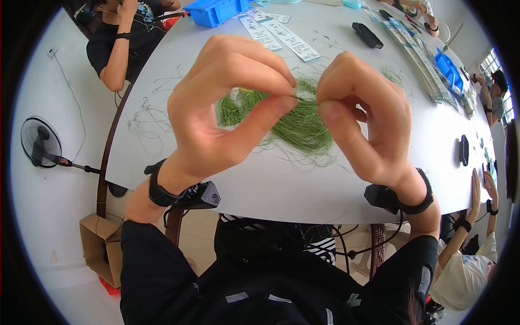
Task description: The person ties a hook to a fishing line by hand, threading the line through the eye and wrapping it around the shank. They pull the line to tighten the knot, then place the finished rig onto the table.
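Note:
My left hand (225,100) is raised over the table, its thumb and forefinger closed in a pinch. A thin dark strand (299,98) pokes out from those fingertips toward the right. Facing it, my right hand (365,111) also pinches thumb against fingers, a short gap away; what lies in that pinch is too small to make out. Below and behind both hands spreads a tangled pile of thin green strands (303,127) on the white table (271,184). Part of the pile is hidden by my left hand.
Loose thin strands (149,122) lie at the left. Printed paper strips (290,39) and a blue basket (214,12) are at the back. A black case (367,35) and long packets (414,57) lie farther right. Other people sit around the table. A fan (40,142) stands left.

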{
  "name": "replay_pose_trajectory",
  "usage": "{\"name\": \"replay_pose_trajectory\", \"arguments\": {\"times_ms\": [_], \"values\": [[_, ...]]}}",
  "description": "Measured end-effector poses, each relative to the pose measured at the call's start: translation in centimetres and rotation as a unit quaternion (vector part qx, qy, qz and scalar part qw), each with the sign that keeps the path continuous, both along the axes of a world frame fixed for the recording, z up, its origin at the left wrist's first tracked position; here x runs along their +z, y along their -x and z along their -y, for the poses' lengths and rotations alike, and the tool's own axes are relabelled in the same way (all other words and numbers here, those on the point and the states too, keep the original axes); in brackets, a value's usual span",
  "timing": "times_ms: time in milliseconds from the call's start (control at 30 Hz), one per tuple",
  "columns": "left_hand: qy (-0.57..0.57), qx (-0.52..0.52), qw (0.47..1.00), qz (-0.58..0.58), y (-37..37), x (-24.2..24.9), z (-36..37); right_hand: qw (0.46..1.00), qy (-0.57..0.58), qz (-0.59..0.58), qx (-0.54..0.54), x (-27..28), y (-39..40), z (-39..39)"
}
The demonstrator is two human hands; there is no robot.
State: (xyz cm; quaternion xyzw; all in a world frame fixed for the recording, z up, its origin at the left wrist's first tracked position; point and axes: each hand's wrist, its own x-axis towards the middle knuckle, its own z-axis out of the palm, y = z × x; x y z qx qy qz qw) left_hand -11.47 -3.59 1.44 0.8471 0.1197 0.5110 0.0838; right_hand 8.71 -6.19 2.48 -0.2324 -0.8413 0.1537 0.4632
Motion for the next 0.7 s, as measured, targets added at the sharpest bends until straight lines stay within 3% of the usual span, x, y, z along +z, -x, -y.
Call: {"name": "replay_pose_trajectory", "arguments": {"times_ms": [200, 333, 400, 700], "values": [[-0.036, 0.019, 0.999, -0.003, 0.3, 0.1, -0.2, 0.999, -0.001, 0.040, -0.018, 0.6, -0.1, 0.1], [0.003, 0.022, 1.000, 0.019, 0.4, 0.0, 0.0, 0.985, 0.047, 0.163, -0.043, 1.0, -1.4, -0.2], [0.034, 0.006, 0.998, 0.044, 0.4, -0.1, -0.1, 0.984, 0.043, 0.165, -0.058, 1.1, -1.5, -0.3], [0.063, -0.014, 0.996, 0.057, -0.5, 0.0, 0.3, 0.998, 0.041, -0.008, -0.048, 0.8, 0.2, 1.0]]}}
